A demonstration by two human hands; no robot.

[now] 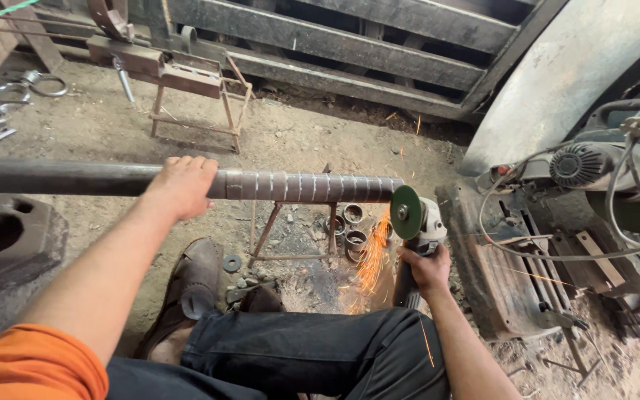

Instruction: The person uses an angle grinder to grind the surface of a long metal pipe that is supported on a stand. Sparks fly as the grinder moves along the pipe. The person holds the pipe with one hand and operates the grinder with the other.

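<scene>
Far left of frame: long dark steel pipe point(75, 178) lying level across the picture, resting on a small rusty metal stand point(294, 230). Left hand point(183, 185) closed over the top of it, pressing down. Right of that hand, a run of ring marks scored along the pipe, none yet parted. Centre, lower: several short cut steel rings point(351, 226) already on the dirt floor point(98, 126). Right hand point(427, 270) wrapped tight around a grey angle grinder point(418, 221), disc at the pipe's end, orange sparks point(368, 263) falling.

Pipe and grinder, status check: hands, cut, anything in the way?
Left hand gripping the pipe. Right hand holding the angle grinder, disc at the pipe end, sparks falling. Cut rings lie below on the ground.
</scene>
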